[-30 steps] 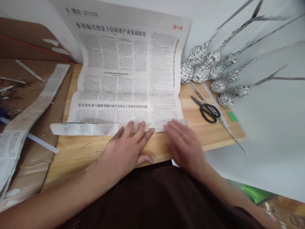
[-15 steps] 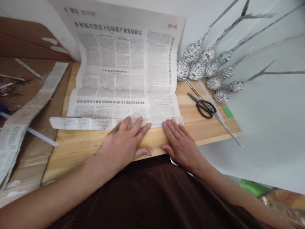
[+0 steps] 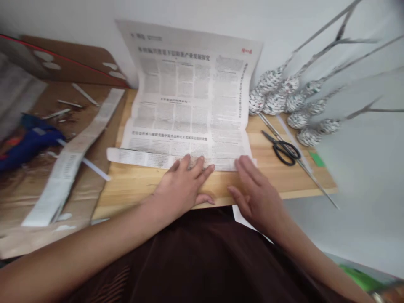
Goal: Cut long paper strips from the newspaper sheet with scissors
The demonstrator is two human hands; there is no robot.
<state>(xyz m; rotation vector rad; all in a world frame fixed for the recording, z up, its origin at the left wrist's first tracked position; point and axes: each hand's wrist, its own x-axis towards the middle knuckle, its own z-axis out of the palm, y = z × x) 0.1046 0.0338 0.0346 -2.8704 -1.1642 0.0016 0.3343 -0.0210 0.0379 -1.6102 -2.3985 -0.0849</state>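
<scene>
Left hand point(image 3: 181, 185) lies palm down, fingers spread, fingertips on the folded edge point(image 3: 135, 158) of a newspaper sheet point(image 3: 176, 101). Right hand point(image 3: 261, 193) is open, its fingers close together and thumb apart, fingertips at the right end of that fold; blur prevents confirming firm contact.

Newspaper sheet: thin, matte grey-white, densely printed in dark columns with a small red heading. It lies directly at 12 o'clock of both hands; the far portion curves upward against the pale, smooth wall point(image 3: 195, 17). The near edge is doubled into a narrow, flat band, its left end projecting at 10 o'clock of the left hand.

Table point(image 3: 126, 185): light wood, visible grain. At about 1 o'clock of the right hand, black-handled scissors point(image 3: 285, 152) rest near a slender rod point(image 3: 318, 186). Farther off at 1 o'clock stands a cluster of rounded, knobbly paper forms point(image 3: 274, 103), with thin, branching stems point(image 3: 341, 41) rising from them.

Between 9 and 10 o'clock of the left hand, long flattened newspaper strips point(image 3: 67, 168) lie on creased brown cardboard point(image 3: 85, 202). Beyond them is a blue tool point(image 3: 38, 141), smooth-bodied, partly cut off by the view.
</scene>
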